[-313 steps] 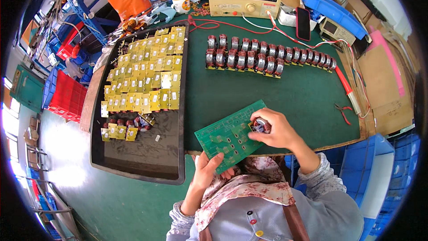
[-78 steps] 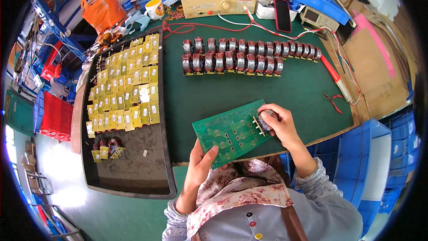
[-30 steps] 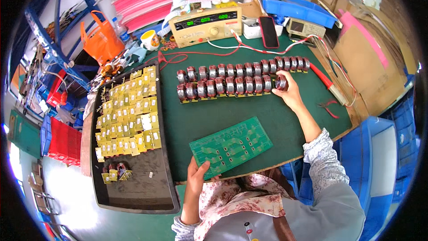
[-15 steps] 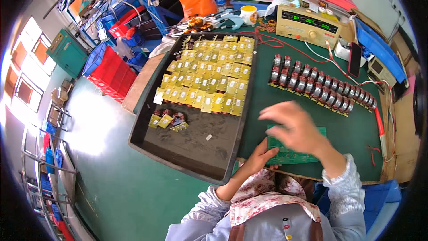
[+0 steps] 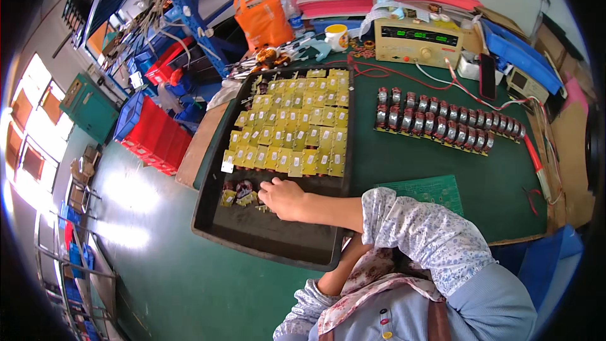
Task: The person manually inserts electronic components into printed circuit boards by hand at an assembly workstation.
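Note:
My right hand [image 5: 283, 197] reaches across my body into a black tray [image 5: 271, 240], fingers curled at its near left part, right beside a few loose copper coil parts on yellow bases [image 5: 238, 192]. Whether it grips one I cannot tell. Rows of the same yellow-based parts [image 5: 293, 132] fill the tray's far half. A green circuit board [image 5: 429, 189] lies on the green mat, partly covered by my right sleeve. My left forearm [image 5: 338, 275] rises under the right arm, and its hand is hidden there.
Two rows of wound coils [image 5: 448, 123] lie on the mat [image 5: 404, 164] at the right. Behind stand a beige bench meter [image 5: 420, 39], a mug [image 5: 336, 36], an orange bag [image 5: 262, 16] and pink stacks. Red bins [image 5: 151, 136] sit on the floor at left. Small cutters [image 5: 536, 196] lie far right.
My right hand swung from the coil rows at the right, over the green board, to the tray's near left part. My view turned left with it. The board now lies on the mat.

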The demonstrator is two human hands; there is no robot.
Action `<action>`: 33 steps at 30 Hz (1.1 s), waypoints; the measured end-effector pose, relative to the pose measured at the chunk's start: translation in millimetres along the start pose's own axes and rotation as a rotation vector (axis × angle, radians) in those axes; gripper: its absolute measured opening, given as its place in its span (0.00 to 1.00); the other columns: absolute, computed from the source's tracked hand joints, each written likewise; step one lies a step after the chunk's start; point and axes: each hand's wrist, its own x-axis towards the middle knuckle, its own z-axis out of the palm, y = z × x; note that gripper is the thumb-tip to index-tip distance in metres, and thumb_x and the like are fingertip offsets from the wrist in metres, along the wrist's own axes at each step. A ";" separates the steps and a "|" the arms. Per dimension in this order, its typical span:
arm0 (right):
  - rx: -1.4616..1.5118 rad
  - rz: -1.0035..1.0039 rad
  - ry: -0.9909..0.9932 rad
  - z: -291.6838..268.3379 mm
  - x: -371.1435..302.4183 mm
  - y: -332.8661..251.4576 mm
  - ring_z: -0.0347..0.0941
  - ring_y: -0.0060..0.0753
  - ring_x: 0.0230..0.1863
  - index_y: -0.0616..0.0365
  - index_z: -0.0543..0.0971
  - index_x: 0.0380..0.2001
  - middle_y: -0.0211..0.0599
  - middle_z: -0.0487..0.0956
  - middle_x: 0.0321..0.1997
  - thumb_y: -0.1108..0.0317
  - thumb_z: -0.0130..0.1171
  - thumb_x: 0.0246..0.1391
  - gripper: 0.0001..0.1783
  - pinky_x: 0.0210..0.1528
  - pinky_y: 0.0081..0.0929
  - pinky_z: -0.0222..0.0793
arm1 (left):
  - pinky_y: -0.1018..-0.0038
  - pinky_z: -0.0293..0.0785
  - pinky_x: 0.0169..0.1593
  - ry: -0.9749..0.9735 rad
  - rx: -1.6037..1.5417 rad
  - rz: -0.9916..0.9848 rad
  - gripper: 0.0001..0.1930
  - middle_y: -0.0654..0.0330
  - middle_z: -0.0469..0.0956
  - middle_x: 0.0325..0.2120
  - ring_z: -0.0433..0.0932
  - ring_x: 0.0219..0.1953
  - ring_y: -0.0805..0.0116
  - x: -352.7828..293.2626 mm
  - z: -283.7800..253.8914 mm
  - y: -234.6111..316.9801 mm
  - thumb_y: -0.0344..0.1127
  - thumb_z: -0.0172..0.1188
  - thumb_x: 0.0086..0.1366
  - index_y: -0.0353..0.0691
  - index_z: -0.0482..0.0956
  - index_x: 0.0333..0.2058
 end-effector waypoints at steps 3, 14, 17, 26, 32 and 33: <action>0.097 0.015 0.095 -5.3 -4.1 5.3 0.71 0.49 0.48 0.65 0.71 0.40 0.45 0.72 0.46 0.61 0.71 0.40 0.28 0.45 0.41 0.74 | 0.70 0.66 0.56 -0.005 -0.068 -0.010 0.18 0.52 0.73 0.49 0.69 0.53 0.66 -1.6 -3.2 2.1 0.32 0.50 0.69 0.34 0.65 0.56; 0.225 0.126 0.003 -13.2 1.9 -14.8 0.69 0.49 0.50 0.68 0.78 0.32 0.53 0.74 0.45 0.58 0.71 0.37 0.24 0.50 0.38 0.69 | 0.72 0.66 0.55 -0.027 -0.279 -0.112 0.17 0.53 0.73 0.50 0.70 0.53 0.67 25.6 21.6 6.3 0.31 0.51 0.69 0.35 0.66 0.54; 0.186 0.078 0.349 17.7 -22.0 -36.5 0.66 0.48 0.48 0.66 0.79 0.36 0.48 0.70 0.48 0.67 0.71 0.33 0.23 0.48 0.33 0.70 | 0.73 0.66 0.54 -0.031 -0.334 -0.165 0.17 0.54 0.73 0.50 0.70 0.53 0.68 19.7 18.8 5.0 0.31 0.51 0.69 0.35 0.66 0.54; 0.961 0.368 0.738 -87.7 -280.5 25.9 0.74 0.18 0.35 0.58 0.74 0.39 0.30 0.77 0.33 0.69 0.65 0.51 0.13 0.35 0.22 0.71 | 0.75 0.75 0.42 0.059 -0.124 -0.001 0.17 0.52 0.74 0.48 0.76 0.45 0.67 8.4 18.6 14.9 0.32 0.50 0.66 0.34 0.66 0.52; 1.198 0.989 0.924 -45.3 -381.1 82.0 0.65 0.10 0.22 0.52 0.78 0.39 0.22 0.74 0.27 0.62 0.56 0.60 0.08 0.20 0.14 0.60 | 0.81 0.69 0.18 0.017 -0.316 -0.205 0.15 0.52 0.80 0.30 0.78 0.19 0.69 10.4 41.2 63.0 0.33 0.47 0.66 0.33 0.65 0.49; 1.195 0.997 0.920 -40.3 -386.1 83.6 0.65 0.10 0.22 0.52 0.78 0.39 0.22 0.74 0.27 0.62 0.56 0.60 0.08 0.20 0.14 0.60 | 0.81 0.70 0.19 0.013 -0.311 -0.196 0.15 0.51 0.80 0.31 0.79 0.20 0.69 10.2 43.6 64.5 0.33 0.47 0.66 0.33 0.65 0.49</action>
